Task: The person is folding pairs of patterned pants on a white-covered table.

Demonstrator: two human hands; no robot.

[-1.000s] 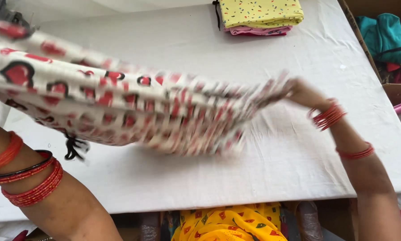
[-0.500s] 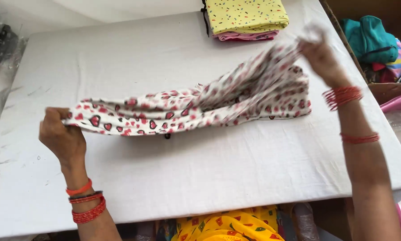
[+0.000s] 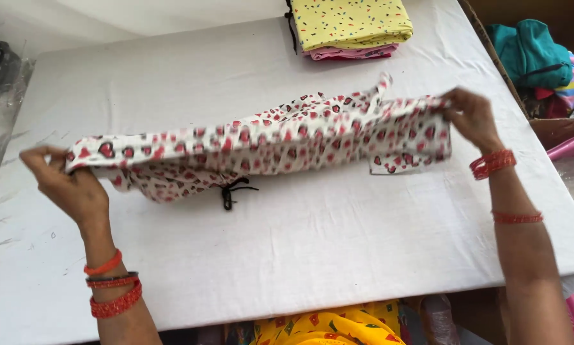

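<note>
Across the middle of the white cloth-covered counter stretched a white cotton garment printed with red and black hearts, pulled into a long band between both hands. At its left end the left hand was closed on the fabric, fingers pinched over the edge, wrist ringed with red and dark bangles. At its right end, slightly farther away, the right hand gripped the other edge, fingers clamped together on the cloth, with red bangles on that wrist too. The garment sagged in the middle and its lower folds touched the counter, where a black drawstring dangled out beneath it.

Far beyond the garment, near the far edge of the counter, lay a folded stack with a yellow speckled cloth on top and a pink one beneath it, well apart from both hands. Off the right side sat a brown box holding teal and multicoloured clothes. Nothing lay between the hands and the garment. Yellow patterned clothing showed at the near edge.
</note>
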